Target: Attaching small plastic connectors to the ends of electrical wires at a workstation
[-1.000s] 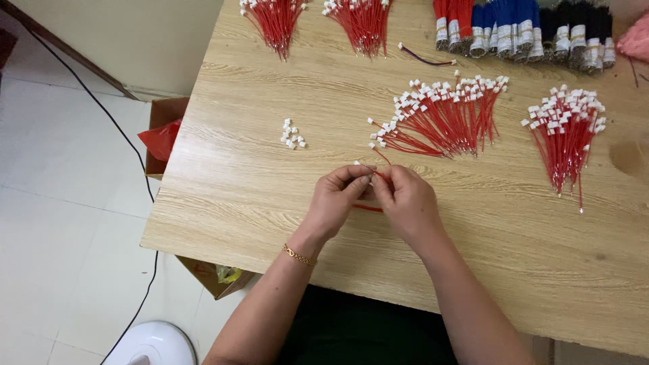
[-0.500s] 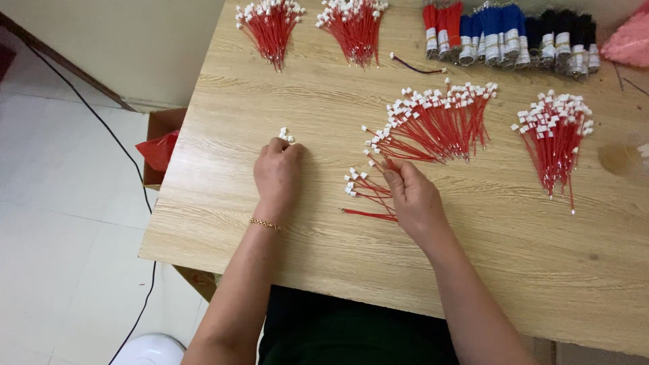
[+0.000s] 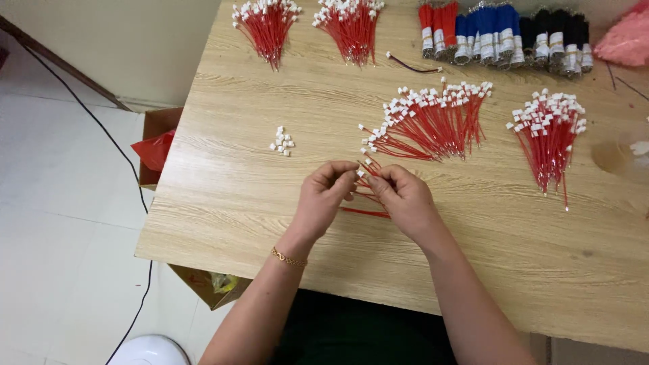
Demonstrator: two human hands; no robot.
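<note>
- Left hand (image 3: 324, 196) and right hand (image 3: 402, 196) pinched together on a red wire (image 3: 365, 177) over the worktop (image 3: 236, 196); a slip is likely if the grip loosens.
- Loose wires (image 3: 365, 211) underneath could be swept aside.
- Connectors (image 3: 282, 141) and fanned bundle (image 3: 433, 122) beyond: scatter risk if brushed.

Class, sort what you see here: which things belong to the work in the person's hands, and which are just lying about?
In the work:
left hand
right hand
red wires held between them
small white connectors
fanned pile of finished red wires

Lying about:
blue and black wire bundles
pink bag
cardboard box on the floor
</note>
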